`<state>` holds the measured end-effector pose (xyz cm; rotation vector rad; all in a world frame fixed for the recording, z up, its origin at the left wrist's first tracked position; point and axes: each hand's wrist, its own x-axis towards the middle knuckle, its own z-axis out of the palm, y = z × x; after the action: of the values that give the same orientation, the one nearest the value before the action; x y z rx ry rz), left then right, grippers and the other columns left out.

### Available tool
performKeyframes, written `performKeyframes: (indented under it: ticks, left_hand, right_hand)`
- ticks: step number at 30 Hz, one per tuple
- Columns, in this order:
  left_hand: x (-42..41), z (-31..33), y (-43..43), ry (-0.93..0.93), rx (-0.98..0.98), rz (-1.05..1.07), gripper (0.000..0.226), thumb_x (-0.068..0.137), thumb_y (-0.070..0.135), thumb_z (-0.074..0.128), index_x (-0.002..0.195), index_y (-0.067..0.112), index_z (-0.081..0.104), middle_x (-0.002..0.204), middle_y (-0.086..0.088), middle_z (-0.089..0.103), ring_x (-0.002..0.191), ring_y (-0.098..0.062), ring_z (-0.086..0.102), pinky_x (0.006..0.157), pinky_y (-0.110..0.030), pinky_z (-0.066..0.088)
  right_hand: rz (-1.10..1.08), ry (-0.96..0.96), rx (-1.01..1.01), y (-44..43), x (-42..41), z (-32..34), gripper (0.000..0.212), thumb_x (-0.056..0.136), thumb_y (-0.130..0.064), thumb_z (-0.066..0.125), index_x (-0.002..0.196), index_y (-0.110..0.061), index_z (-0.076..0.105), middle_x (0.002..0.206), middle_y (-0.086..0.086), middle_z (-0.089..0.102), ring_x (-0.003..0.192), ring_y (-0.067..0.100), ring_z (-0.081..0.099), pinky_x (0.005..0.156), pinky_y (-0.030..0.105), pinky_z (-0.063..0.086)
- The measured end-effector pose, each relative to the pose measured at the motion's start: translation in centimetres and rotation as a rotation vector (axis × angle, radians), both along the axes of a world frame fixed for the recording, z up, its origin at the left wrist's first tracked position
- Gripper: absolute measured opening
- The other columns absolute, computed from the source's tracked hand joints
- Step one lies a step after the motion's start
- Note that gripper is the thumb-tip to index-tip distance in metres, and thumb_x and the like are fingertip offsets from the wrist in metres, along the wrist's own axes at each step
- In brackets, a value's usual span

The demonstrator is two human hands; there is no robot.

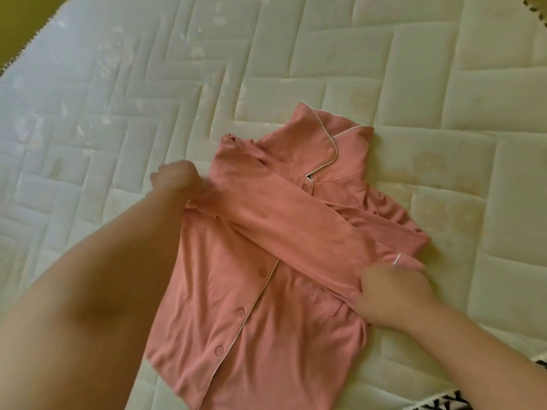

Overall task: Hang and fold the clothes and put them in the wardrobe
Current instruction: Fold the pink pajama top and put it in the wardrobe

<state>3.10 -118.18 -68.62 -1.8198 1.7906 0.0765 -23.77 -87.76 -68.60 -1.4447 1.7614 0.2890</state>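
A pink button-up pyjama shirt (266,291) with white piping lies face up on the mattress (148,84), collar pointing away from me. One long sleeve is folded diagonally across the chest, from upper left to lower right. My left hand (177,179) grips the fabric at the shirt's left shoulder edge, fingers curled into it. My right hand (387,297) pinches the sleeve's cuff end at the shirt's right side. The other sleeve lies bunched under the folded one on the right.
The quilted white mattress stretches out on all sides of the shirt. A black-and-white patterned cloth (444,402) shows at the bottom right edge. A yellowish floor or wall (17,13) appears beyond the mattress's top left corner.
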Motion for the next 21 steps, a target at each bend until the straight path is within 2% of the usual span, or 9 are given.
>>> performKeyframes:
  ticks: [2, 5, 8, 10, 11, 13, 15, 19, 21]
  left_hand:
    - [-2.4, 0.4, -2.0, 0.306, -0.04, 0.077, 0.035, 0.096, 0.017, 0.049, 0.128, 0.016, 0.062, 0.135, -0.011, 0.059, 0.124, -0.033, 0.054, 0.102, -0.041, 0.045]
    - [-6.4, 0.7, -3.7, 0.533, -0.03, 0.133, 0.034, 0.101, 0.03, 0.044, 0.118, 0.01, 0.065, 0.122, -0.013, 0.064, 0.109, -0.032, 0.058, 0.087, -0.036, 0.044]
    - [-8.9, 0.2, -4.6, 0.381, 0.109, 0.058, 0.024, 0.092, 0.024, 0.059, 0.101, 0.005, 0.07, 0.104, -0.012, 0.068, 0.094, -0.03, 0.061, 0.08, -0.038, 0.051]
    - [-9.4, -0.1, -5.1, 0.226, 0.145, -0.036, 0.021, 0.087, 0.017, 0.063, 0.102, 0.004, 0.07, 0.1, -0.015, 0.068, 0.089, -0.03, 0.061, 0.078, -0.038, 0.054]
    - [-9.6, -0.2, -5.3, 0.18, 0.151, -0.064, 0.021, 0.085, 0.018, 0.065, 0.102, 0.005, 0.07, 0.099, -0.014, 0.067, 0.088, -0.03, 0.061, 0.078, -0.037, 0.054]
    - [-9.9, -0.2, -5.8, 0.113, 0.164, -0.115, 0.023, 0.084, 0.022, 0.069, 0.1, 0.006, 0.07, 0.099, -0.013, 0.066, 0.089, -0.03, 0.061, 0.082, -0.037, 0.056]
    - [-10.2, 0.1, -6.2, 0.05, 0.182, -0.169, 0.025, 0.085, 0.029, 0.072, 0.096, 0.007, 0.071, 0.099, -0.012, 0.067, 0.089, -0.03, 0.062, 0.081, -0.039, 0.057]
    - [-10.1, 0.8, -7.2, 0.064, 0.042, -0.12, 0.014, 0.083, 0.014, 0.06, 0.074, 0.004, 0.062, 0.075, -0.012, 0.062, 0.062, -0.024, 0.054, 0.051, -0.03, 0.042]
    - [-9.4, 0.7, -7.7, 0.124, -0.088, -0.042, 0.016, 0.08, 0.005, 0.057, 0.066, 0.004, 0.053, 0.067, -0.012, 0.055, 0.055, -0.023, 0.048, 0.052, -0.028, 0.04]
  right_hand:
    - [-0.219, 0.057, -0.14, -1.6, -2.1, 0.1, 0.02, 0.087, -0.039, 0.05, 0.095, -0.026, 0.061, 0.105, 0.001, 0.065, 0.093, 0.025, 0.06, 0.067, 0.031, 0.039]
    - [-0.482, 0.247, -0.281, -3.4, -5.3, -0.6, 0.033, 0.084, -0.03, 0.058, 0.113, -0.015, 0.057, 0.116, 0.016, 0.055, 0.108, 0.037, 0.051, 0.083, 0.043, 0.044]
    - [-0.645, 0.196, -0.034, -4.2, -8.0, -1.7, 0.04, 0.087, -0.033, 0.058, 0.121, -0.01, 0.054, 0.125, 0.022, 0.053, 0.113, 0.042, 0.054, 0.092, 0.044, 0.045]
    - [-0.698, 0.123, 0.089, -4.8, -8.8, -2.0, 0.037, 0.086, -0.034, 0.061, 0.112, -0.008, 0.06, 0.119, 0.022, 0.061, 0.107, 0.039, 0.061, 0.085, 0.037, 0.05]
    - [-0.697, 0.096, 0.135, -5.2, -9.0, -2.0, 0.031, 0.085, -0.031, 0.062, 0.102, -0.006, 0.064, 0.109, 0.021, 0.068, 0.098, 0.036, 0.066, 0.076, 0.032, 0.051]
    - [-0.645, 0.031, 0.275, -6.0, -9.2, -1.6, 0.022, 0.083, -0.023, 0.06, 0.082, -0.002, 0.067, 0.075, 0.016, 0.074, 0.063, 0.027, 0.071, 0.053, 0.022, 0.047]
    - [-0.613, -0.012, 0.392, -6.7, -9.2, -1.2, 0.019, 0.083, -0.018, 0.06, 0.075, -0.004, 0.067, 0.054, 0.01, 0.068, 0.036, 0.02, 0.06, 0.04, 0.017, 0.039]
    - [-0.668, -0.078, 0.553, -6.8, -10.5, -1.3, 0.023, 0.095, -0.016, 0.052, 0.09, 0.0, 0.067, 0.053, 0.01, 0.065, 0.038, 0.02, 0.05, 0.043, 0.02, 0.04]
    - [-0.738, -0.077, 0.563, -6.0, -11.3, -1.8, 0.031, 0.099, -0.019, 0.048, 0.093, 0.003, 0.069, 0.054, 0.013, 0.063, 0.04, 0.02, 0.05, 0.042, 0.021, 0.04]
